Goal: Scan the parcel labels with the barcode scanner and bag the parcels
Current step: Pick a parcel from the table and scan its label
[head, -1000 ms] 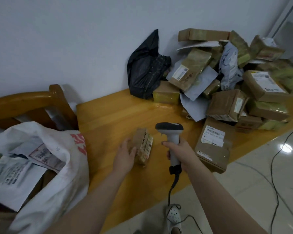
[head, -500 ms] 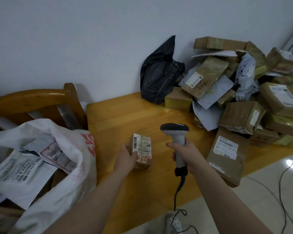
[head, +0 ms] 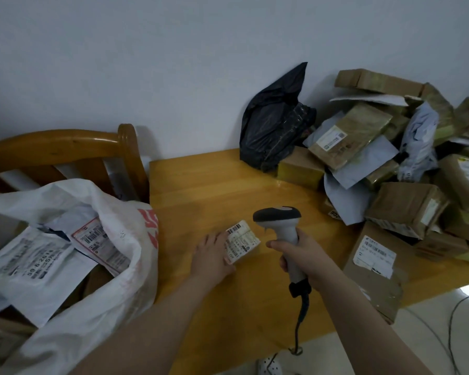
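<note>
A small brown parcel (head: 243, 240) lies on the wooden table (head: 209, 190), its white barcode label facing up. My left hand (head: 213, 254) holds it at its left end, fingers over the label's edge. My right hand (head: 298, 253) grips the handle of a grey and black barcode scanner (head: 278, 216), whose head sits just right of the parcel and points at it. A large white sack (head: 114, 266) stands open at the left, with labelled mailers inside.
A heap of brown boxes and grey mailers (head: 390, 169) fills the table's right end, with a black plastic bag (head: 274, 128) against the wall. A flat box (head: 377, 266) hangs over the front edge. A wooden chair (head: 65, 147) stands behind the sack. Cables trail on the tiled floor (head: 450, 328).
My left hand has turned the small parcel from standing on edge to lying flat with the label up. The scanner has stayed beside it.
</note>
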